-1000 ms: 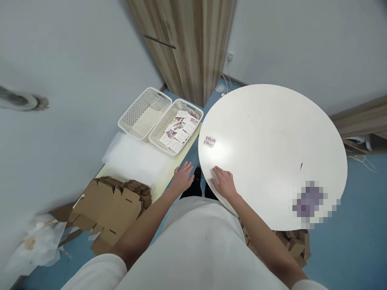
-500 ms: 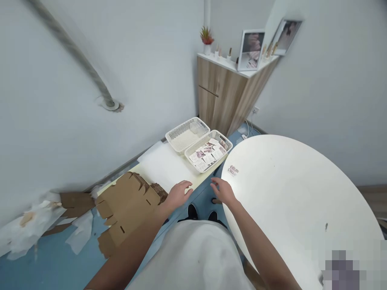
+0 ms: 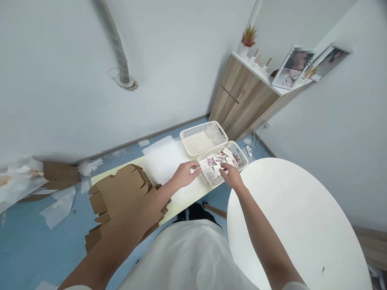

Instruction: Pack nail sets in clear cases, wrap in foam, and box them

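A white perforated basket point(image 3: 243, 164) holds several small cards point(image 3: 218, 159) printed with pink and purple pictures. My right hand point(image 3: 231, 177) reaches over its near side, thumb and fingers apart, the fingertips at the cards; I see nothing gripped in it. By the left rim of the same basket is my left hand point(image 3: 185, 175), open and holding nothing, with a gap between thumb and fingers. Behind stands a second white basket point(image 3: 193, 146) with clear plastic pieces inside. White sheets point(image 3: 165, 157) lie to the left of the baskets.
Flattened brown cardboard boxes point(image 3: 121, 193) are stacked on the low pale bench point(image 3: 178, 203). To the right is a round white table point(image 3: 287, 217). A wood-grain cabinet point(image 3: 242, 96) stands at the back. Crumpled wrapping point(image 3: 59, 205) and cardboard lie on the floor at left.
Both hands have moved forward to the card basket, the right one from beside the table's edge. A small printed card seen earlier on the round table no longer shows. The view has turned.
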A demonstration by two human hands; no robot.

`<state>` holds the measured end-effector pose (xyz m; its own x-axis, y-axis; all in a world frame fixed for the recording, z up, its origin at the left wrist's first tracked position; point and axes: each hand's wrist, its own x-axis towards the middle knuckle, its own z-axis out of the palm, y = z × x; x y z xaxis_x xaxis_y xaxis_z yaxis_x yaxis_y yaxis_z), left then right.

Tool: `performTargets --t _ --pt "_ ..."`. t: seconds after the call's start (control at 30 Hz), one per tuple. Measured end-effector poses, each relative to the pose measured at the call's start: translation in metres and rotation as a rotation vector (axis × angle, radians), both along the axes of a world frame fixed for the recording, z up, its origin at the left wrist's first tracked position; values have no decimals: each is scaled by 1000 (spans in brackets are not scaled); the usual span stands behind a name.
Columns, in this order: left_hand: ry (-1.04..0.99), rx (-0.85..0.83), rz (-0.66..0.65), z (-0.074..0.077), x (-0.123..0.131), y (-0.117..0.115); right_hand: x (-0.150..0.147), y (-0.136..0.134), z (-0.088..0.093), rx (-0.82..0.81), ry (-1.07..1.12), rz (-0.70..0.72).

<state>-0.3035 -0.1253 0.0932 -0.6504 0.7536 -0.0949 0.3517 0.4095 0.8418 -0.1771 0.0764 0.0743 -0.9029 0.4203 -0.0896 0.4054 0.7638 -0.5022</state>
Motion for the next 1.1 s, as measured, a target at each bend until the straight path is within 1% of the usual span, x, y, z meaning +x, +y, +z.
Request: performTargets --t 0.07,0.17,0.37,0.5,0.63,0.77,0.9,1.0,1.1 --pt "-12 -9 15 -9 -17 13 -23 13 -7 15 11 2" --pt "-4 -55 23 -26 -49 41 -57 29 -23 7 40 -27" --pt "-1 -145 7 -72 -113 112 -117 59 -64 -51 83 -86" --pt "-2 -183 -9 -101 -143 149 -149 73 -88 -29 46 -62" --pt "53 -202 -37 -121 -165 172 -178 80 -101 27 20 -5" --pt "156 -216 -103 -132 -179 188 -201 84 -105 122 -40 -16" --pt "227 -189 -181 -136 -183 200 -212 85 -109 188 -76 -58" --pt "227 -149 -186 -138 -182 205 -215 85 -114 210 -86 -67" --pt "229 -146 -162 -138 -184 205 -215 86 -118 207 -44 -74"
